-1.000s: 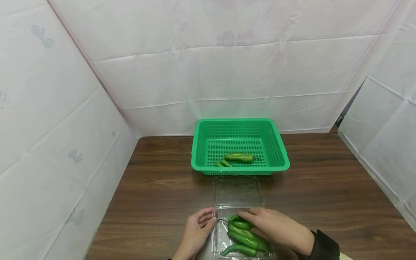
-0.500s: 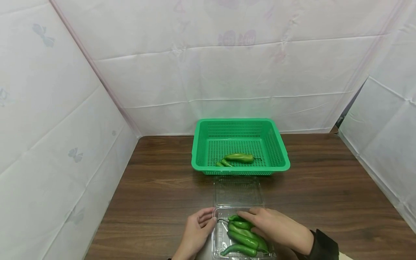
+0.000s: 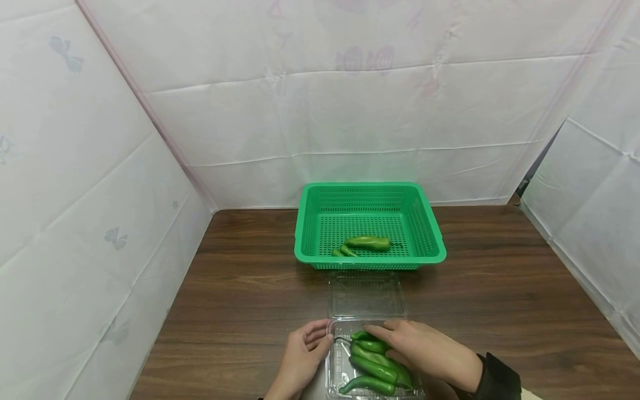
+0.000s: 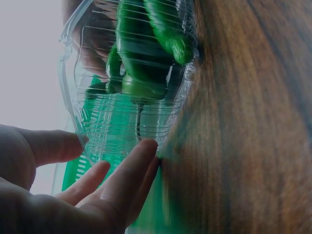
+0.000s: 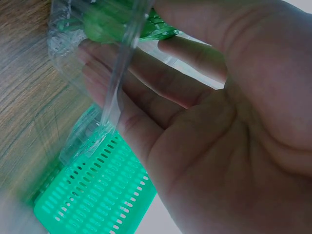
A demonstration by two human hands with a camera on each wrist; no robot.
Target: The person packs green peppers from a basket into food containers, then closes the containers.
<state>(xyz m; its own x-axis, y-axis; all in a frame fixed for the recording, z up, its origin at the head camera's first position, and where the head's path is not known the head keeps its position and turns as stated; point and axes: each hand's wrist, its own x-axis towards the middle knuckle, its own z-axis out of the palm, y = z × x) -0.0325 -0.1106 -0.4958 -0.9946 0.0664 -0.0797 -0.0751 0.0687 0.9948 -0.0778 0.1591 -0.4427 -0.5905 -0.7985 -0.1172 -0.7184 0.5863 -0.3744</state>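
A clear plastic clamshell box [image 3: 344, 364] stands at the near edge of the head view, its lid [image 3: 366, 294] folded back. Several green peppers [image 3: 374, 369] lie in it. At the box's left side is my left hand [image 3: 302, 355]. In the left wrist view its thumb [image 4: 56, 146] meets the rim while the relaxed fingers [image 4: 131, 170] touch the ribbed wall. My right hand [image 3: 425, 350] reaches over the right side, fingers loosely extended onto the upper peppers and hiding some ends. Through the wall, the right wrist view shows its fingers beside a pepper [image 5: 105, 22].
A green perforated basket [image 3: 370, 260] stands behind the lid, holding a large green pepper [image 3: 368, 243] and smaller ones. The dark wood table [image 3: 240, 311] meets white patterned sheets [image 3: 350, 111] at the back and both sides.
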